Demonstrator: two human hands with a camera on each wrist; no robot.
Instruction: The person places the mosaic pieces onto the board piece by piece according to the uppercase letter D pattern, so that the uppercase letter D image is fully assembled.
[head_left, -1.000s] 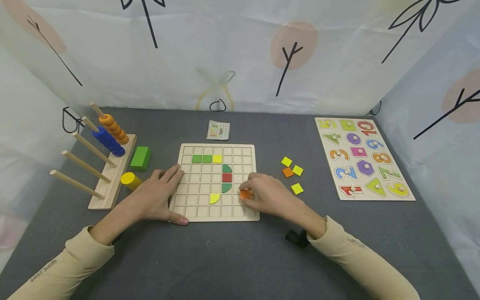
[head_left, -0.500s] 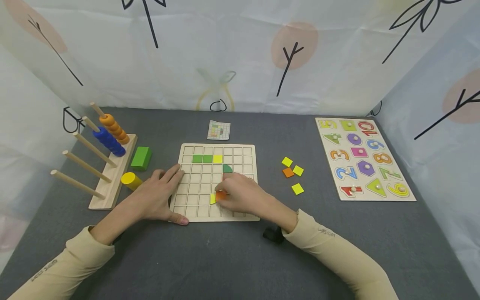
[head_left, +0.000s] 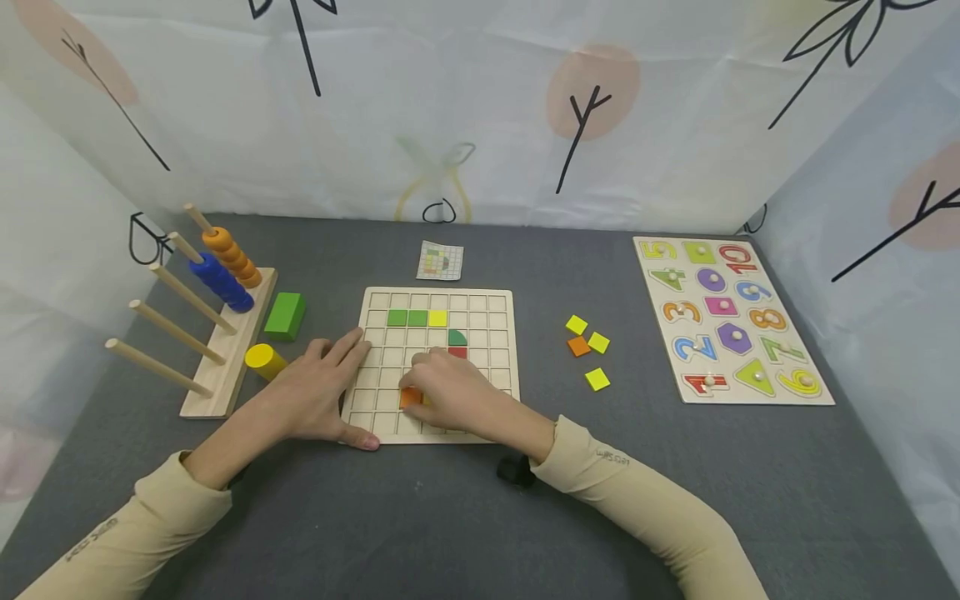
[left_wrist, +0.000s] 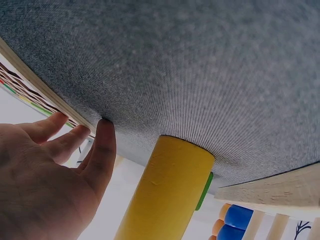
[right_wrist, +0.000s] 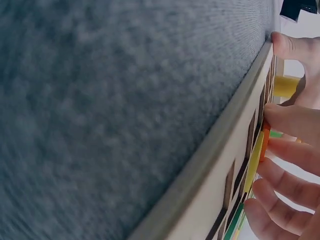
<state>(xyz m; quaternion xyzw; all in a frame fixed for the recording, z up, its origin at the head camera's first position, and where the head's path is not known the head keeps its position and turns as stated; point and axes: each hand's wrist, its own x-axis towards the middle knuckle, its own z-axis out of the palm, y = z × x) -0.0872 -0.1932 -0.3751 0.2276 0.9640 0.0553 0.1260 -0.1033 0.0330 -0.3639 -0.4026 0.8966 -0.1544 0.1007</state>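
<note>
Right hand's grip [head_left: 442, 392] pinches the small orange square tile [head_left: 409, 397], now slid left across the wooden grid board [head_left: 495, 304] to its near-left cells; left hand [head_left: 318, 392] lies flat, steadying the board's edge.

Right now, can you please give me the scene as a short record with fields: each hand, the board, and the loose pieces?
left hand: lies flat, fingers straight, on the left edge of the wooden grid board
right hand: holds an orange tile on the board's lower rows
board pieces: two green squares, yellow square
loose tiles: three yellow, one orange, right of the board
near left hand: yellow cylinder
</note>
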